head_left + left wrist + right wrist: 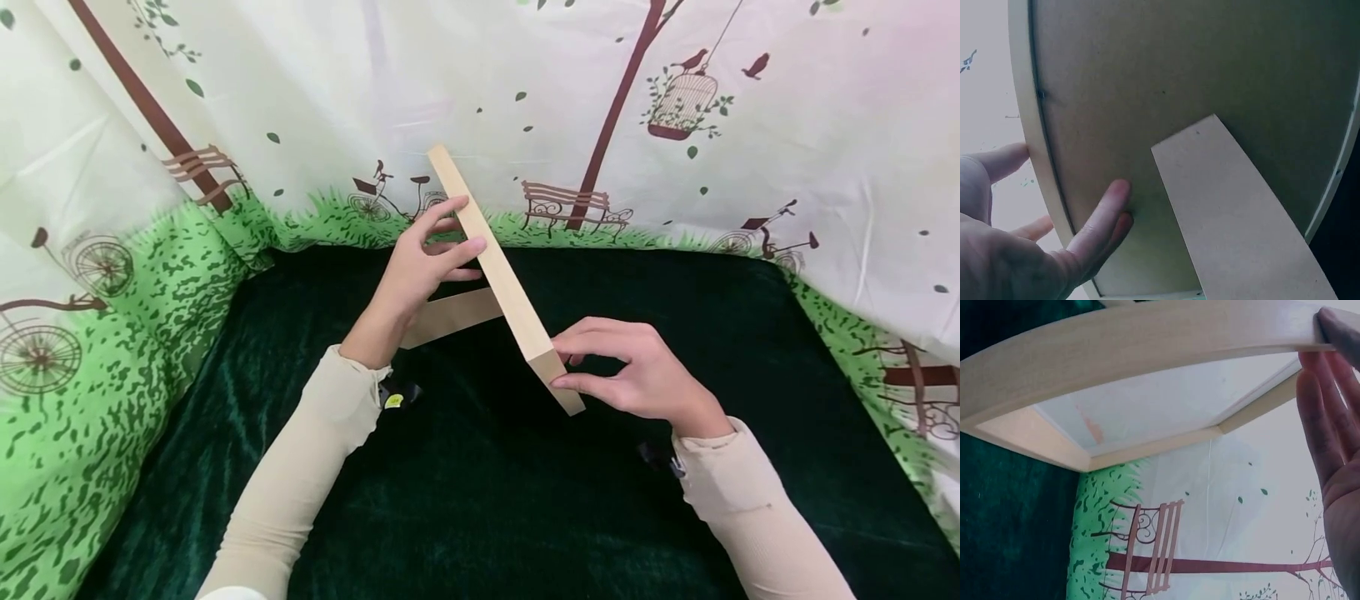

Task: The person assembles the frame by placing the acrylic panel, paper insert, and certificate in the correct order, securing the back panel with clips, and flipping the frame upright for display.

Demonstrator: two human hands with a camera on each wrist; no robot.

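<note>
A light wooden picture frame [507, 292] is held up edge-on and tilted above the dark cloth. From its back juts a flat support leg [457, 318], which the left wrist view shows against the brown backboard [1116, 75]. My left hand [420, 258] grips the frame's upper part, thumb on the rim and other fingers reaching behind against the backboard. Thumb and fingers of my right hand [637, 367] pinch the rim near the closer end. Seen from the right wrist, the frame's front has a recessed, glossy pale panel [1166, 400] inside the wooden rail [1147, 344].
Dark green velvety cloth [480, 517] covers the table under both hands. Behind and at the sides hangs a white curtain [322, 83] printed with benches, bicycles, trees and a green grass border. Dark wrist devices [401, 393] sit at the sleeve cuffs.
</note>
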